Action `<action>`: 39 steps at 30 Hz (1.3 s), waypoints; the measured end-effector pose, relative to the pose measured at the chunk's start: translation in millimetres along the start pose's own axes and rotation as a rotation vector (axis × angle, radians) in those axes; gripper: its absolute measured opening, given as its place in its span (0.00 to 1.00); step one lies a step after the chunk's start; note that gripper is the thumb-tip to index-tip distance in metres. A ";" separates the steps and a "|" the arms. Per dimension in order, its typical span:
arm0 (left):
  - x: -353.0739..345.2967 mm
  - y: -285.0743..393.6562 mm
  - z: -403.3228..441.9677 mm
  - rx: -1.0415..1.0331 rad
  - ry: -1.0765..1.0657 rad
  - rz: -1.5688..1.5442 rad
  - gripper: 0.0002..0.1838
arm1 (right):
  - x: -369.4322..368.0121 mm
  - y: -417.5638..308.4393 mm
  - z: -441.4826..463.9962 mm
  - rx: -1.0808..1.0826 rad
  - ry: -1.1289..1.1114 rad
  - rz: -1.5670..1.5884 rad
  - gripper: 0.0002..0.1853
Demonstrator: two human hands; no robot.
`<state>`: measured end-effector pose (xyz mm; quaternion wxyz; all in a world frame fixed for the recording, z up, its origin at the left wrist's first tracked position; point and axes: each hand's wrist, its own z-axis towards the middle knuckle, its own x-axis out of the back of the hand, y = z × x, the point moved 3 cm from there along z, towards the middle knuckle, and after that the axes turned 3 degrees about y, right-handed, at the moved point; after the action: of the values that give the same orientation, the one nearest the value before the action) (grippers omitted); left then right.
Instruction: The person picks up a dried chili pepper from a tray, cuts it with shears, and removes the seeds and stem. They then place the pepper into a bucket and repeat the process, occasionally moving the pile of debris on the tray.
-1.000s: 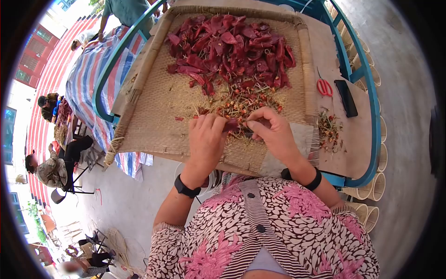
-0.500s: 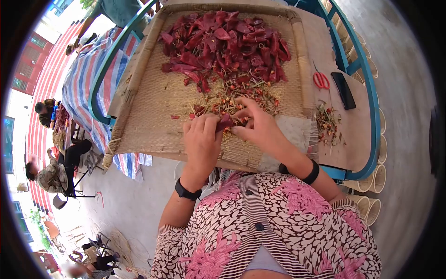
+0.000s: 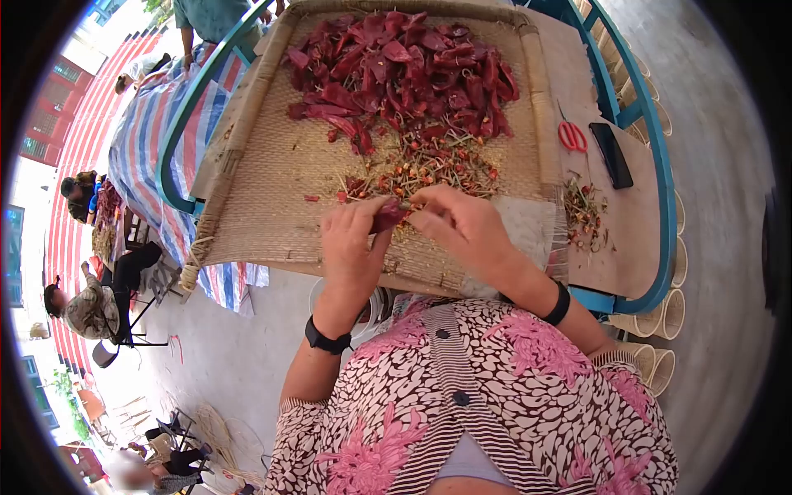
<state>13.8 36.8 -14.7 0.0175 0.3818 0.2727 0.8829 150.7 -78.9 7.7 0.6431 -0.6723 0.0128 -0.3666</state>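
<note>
A dried red chili pepper [image 3: 388, 215] is gripped between the thumb and fingers of my left hand [image 3: 350, 243], over the near part of a woven tray [image 3: 272, 198]. At the pepper's stem end my right hand [image 3: 474, 235] pinches with thumb and fingertips; the exact contact is partly hidden. Just beyond my hands lies a scatter of cut stems and seedy tops [image 3: 437, 172]. Farther back on the tray is a big heap of dark red dried chili peppers [image 3: 404, 74].
Red-handled scissors [image 3: 572, 137] and a black phone [image 3: 610, 157] lie on cardboard [image 3: 635, 239] right of the tray, beside a small pile of stems [image 3: 584, 214]. A teal metal frame [image 3: 662, 206] surrounds it. Several people sit or stand at left near a striped tarp [image 3: 165, 132].
My left hand has turned slightly and moved up with the pepper. My right hand's fingers have closed in at the pepper's stem end. The standing person at upper left has shifted.
</note>
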 end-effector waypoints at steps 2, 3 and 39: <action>-5.2 3.6 -1.8 0.004 -0.062 -0.007 0.23 | -7.0 6.8 2.4 0.092 0.039 -0.002 0.12; -7.1 4.7 -3.2 0.009 -0.091 -0.009 0.23 | -8.9 9.2 3.6 0.139 0.055 -0.003 0.12; -20.2 16.3 -19.9 -0.202 -0.330 -0.010 0.23 | -30.8 26.6 -14.6 -0.490 -0.254 0.422 0.09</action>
<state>17.4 8.8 -31.2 0.1045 0.5166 0.1780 0.8310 132.9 -80.9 -31.6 0.5206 -0.8295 0.1588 -0.1249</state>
